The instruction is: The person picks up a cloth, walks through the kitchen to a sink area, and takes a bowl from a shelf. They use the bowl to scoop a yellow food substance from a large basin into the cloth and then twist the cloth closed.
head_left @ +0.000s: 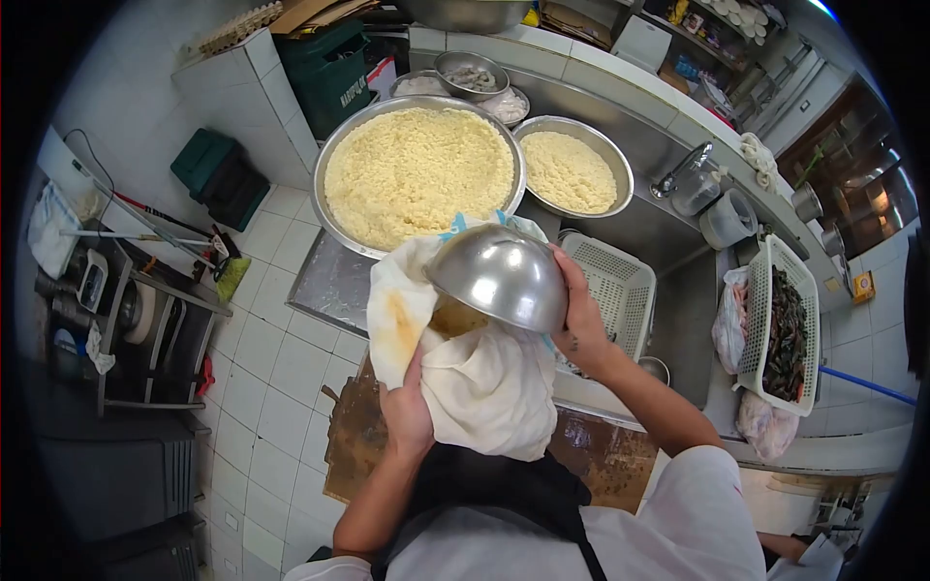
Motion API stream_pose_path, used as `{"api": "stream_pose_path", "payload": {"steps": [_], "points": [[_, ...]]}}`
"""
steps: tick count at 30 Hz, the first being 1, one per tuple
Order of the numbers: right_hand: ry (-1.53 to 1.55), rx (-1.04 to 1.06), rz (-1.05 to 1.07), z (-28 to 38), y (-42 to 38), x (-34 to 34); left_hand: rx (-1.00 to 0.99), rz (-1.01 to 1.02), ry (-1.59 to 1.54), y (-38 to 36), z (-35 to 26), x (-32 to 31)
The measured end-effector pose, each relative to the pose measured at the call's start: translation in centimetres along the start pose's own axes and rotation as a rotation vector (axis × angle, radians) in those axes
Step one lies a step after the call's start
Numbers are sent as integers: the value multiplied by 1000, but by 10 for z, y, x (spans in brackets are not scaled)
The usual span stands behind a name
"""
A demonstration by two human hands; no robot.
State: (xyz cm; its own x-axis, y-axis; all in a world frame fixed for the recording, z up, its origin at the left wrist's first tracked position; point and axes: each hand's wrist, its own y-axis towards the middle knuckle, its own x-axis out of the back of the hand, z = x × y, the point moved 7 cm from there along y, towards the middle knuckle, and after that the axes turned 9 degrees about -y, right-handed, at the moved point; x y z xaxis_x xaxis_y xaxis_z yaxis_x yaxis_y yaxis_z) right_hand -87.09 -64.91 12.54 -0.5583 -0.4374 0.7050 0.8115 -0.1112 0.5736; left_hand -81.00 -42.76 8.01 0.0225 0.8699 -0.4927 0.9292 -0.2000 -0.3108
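Note:
My right hand (581, 324) grips the rim of a steel bowl (499, 276), tilted with its rounded underside facing up. The bowl's mouth lies over a bunched white cloth (489, 402). Fingers wrapped round the cloth's left side, my left hand (407, 416) holds it in front of my apron. A brownish-yellow patch (455, 318) shows in the gap between cloth and bowl, and an orange stain marks the left fold. Just beyond, a large steel basin (323, 208) is full of crumbly pale-yellow food (417, 169). The bowl's inside is mostly hidden.
A smaller basin (628, 184) of similar yellow food stands at the right. Behind are bowls, one with greyish pieces (471, 77). A white basket (620, 281) sits in the sink (686, 315) below a tap (683, 172). Another basket (804, 329) holds dark shellfish, with plastic bags (731, 315) alongside.

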Motion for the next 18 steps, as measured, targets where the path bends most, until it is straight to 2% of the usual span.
{"api": "stream_pose_path", "payload": {"steps": [2, 4, 5, 7, 11, 13, 14, 16, 17, 18], "points": [[-31, -13, 46, -2, 12, 2, 2, -10, 37, 2, 5, 5], [197, -214, -162, -21, 26, 17, -48, 58, -23, 0, 9, 3], [202, -210, -159, -23, 39, 18, -52, 53, -24, -2, 8, 4], [444, -344, -166, -43, 71, 16, -19, 33, -21, -3, 6, 5], [375, -433, -168, -88, 141, -17, -92, 63, 66, -12, 2, 2], [481, -581, -30, -116, 168, -52, -106, 28, 108, -17, 0, 7], [487, -573, -30, -116, 184, -56, -89, 34, 90, -18, 0, 7], [781, -850, 237, -120, 187, -90, -82, 39, 91, -22, -3, 6], [785, -850, 239, -117, 185, -93, -66, 50, 94, -23, -3, 6], [631, -816, 278, -114, 182, -94, -65, 51, 94, -23, -1, 8]]}}
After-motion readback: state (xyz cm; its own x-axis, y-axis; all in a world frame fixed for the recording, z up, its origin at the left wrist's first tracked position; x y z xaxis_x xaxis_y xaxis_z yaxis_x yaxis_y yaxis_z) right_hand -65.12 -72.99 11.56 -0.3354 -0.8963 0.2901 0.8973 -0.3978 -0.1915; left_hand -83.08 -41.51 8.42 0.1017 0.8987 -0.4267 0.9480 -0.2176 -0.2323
